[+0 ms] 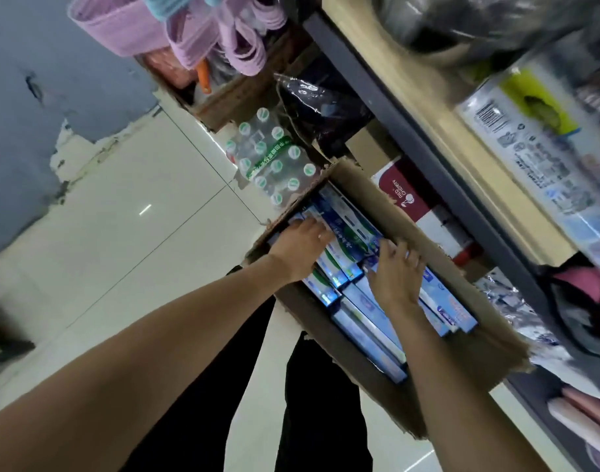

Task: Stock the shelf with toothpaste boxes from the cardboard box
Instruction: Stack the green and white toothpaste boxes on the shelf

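Note:
An open cardboard box [462, 321] stands on the floor beside the shelf [424, 131], filled with several blue and white toothpaste boxes [370, 328] lying in stacks. Both my hands reach down into it. My left hand [300, 245] lies on the far stack, fingers bent over the top boxes; whether it grips one I cannot tell. My right hand [397, 275] rests with spread fingers on the boxes near the middle of the carton. The view is tilted and blurred.
A shrink-wrapped pack of water bottles [274, 158] sits just beyond the carton. Black plastic bags [322, 103] and a red and white box [407, 195] lie under the shelf. Purple hangers [223, 32] hang above. My dark trouser legs [257, 403] stand on pale floor tiles [128, 206].

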